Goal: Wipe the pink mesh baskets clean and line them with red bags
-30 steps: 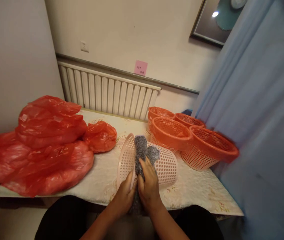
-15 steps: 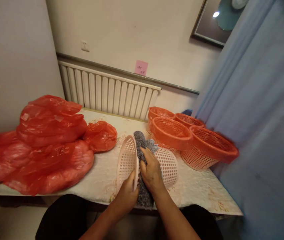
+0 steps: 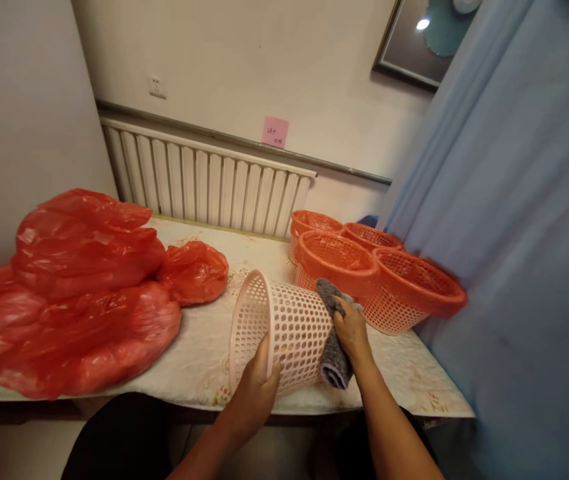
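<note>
A pale pink perforated basket (image 3: pixel 298 330) lies on its side on the cloth-covered table (image 3: pixel 204 347), its open mouth facing left. My left hand (image 3: pixel 257 387) grips the basket's rim at the near side, thumb on the outside and the other fingers partly hidden. Pressed against the basket's base end is a dark grey cloth (image 3: pixel 334 353), held in my right hand (image 3: pixel 353 333). Just behind my right hand stand several similar baskets lined with red bags, among them a front one (image 3: pixel 337 263) and a right one (image 3: pixel 414 293).
Crumpled red plastic bags (image 3: pixel 94 320) heap over the table's left part. A white radiator (image 3: pixel 204 180) and a wall are behind the table. The blue curtain (image 3: pixel 524 233) hangs along the right side.
My right hand and the grey cloth have slid right, from near the basket's rim to its base end, uncovering the basket's side. My left hand keeps its grip. The view has shifted slightly.
</note>
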The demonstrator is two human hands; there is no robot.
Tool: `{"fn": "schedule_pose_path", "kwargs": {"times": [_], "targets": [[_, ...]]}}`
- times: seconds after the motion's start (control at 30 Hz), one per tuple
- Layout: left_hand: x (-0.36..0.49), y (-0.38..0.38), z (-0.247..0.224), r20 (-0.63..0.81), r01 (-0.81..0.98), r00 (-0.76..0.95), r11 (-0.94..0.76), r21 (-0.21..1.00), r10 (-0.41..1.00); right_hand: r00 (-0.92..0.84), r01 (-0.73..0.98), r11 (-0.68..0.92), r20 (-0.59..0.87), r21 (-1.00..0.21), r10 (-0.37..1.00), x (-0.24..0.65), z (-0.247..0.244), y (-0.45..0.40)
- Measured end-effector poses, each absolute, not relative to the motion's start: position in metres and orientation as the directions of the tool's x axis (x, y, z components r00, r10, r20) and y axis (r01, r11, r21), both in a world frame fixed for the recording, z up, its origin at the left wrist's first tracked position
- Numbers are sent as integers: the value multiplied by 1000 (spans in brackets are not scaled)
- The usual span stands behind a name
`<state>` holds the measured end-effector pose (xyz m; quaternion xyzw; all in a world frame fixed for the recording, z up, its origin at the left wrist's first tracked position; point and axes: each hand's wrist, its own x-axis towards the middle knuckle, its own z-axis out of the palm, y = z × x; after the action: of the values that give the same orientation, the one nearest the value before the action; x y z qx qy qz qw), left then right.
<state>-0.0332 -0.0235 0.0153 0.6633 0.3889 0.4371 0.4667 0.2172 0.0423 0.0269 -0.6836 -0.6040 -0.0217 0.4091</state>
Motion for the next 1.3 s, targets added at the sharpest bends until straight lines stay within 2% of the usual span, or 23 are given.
{"fn": "schedule_pose_path", "kwargs": {"times": [0.1, 0.2, 0.27, 0.4, 0.57, 0.67, 0.8, 1.0, 1.13, 1.3], "targets": [[-33, -23, 14, 226, 104, 316, -270, 957, 922, 429, 815, -49, 545, -577, 720, 239, 1, 24], [-32, -21, 12, 231, 96, 306, -271, 958, 923, 505, 790, -27, 625, -612, 595, 226, -31, -1], [-32, -18, 10, 233, 93, 303, -272, 958, 924, 494, 792, 39, 676, -609, 547, 200, -49, -19], [-33, -12, 9, 263, 84, 305, -300, 950, 915, 304, 823, 233, 748, -518, 589, 139, -63, -46], [-37, -14, 6, 296, 36, 380, -334, 942, 876, -17, 796, 494, 803, -350, 596, 96, -37, -55], [-41, -16, -3, 328, 53, 384, -376, 925, 863, -97, 784, 547, 812, -294, 576, 84, -19, -46], [-47, -16, -29, 385, 87, 415, -457, 885, 825, -50, 799, 501, 793, -332, 607, 78, 3, -28], [-54, -20, -74, 438, 71, 491, -536, 841, 753, -24, 787, 439, 690, -433, 723, 82, 48, 2], [-48, -23, -49, 383, -9, 516, -442, 897, 766, -32, 775, 448, 681, -445, 732, 82, 56, 9], [-32, -16, 9, 330, -63, 369, -331, 941, 869, -26, 784, 447, 697, -431, 717, 83, 47, 3]]}}
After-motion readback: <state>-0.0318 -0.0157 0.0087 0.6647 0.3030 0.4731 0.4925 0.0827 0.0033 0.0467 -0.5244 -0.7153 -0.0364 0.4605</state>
